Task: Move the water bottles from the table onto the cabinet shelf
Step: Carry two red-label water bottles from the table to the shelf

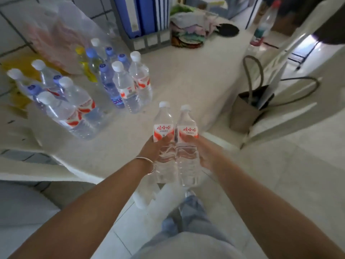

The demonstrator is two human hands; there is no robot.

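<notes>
1. Left hand (155,148) clamped round the left bottle (164,131), just under its red label; bracelet (148,165) on that wrist.
2. Right hand (202,152) clamped round the right bottle (186,135) at the same height.
3. Both bottles upright, caps away from the body, long axes parallel, sides touching or nearly so; held off the desk (186,75), past its near edge, above the floor.
4. More bottles (123,85) standing clustered on the desk, ahead and to the left, nearer the left hand.
5. Cabinet shelf not in view, so direction of the carry cannot be told.
6. Likely step: carrying this pair away; plenty of the task left, judging by the cluster.
</notes>
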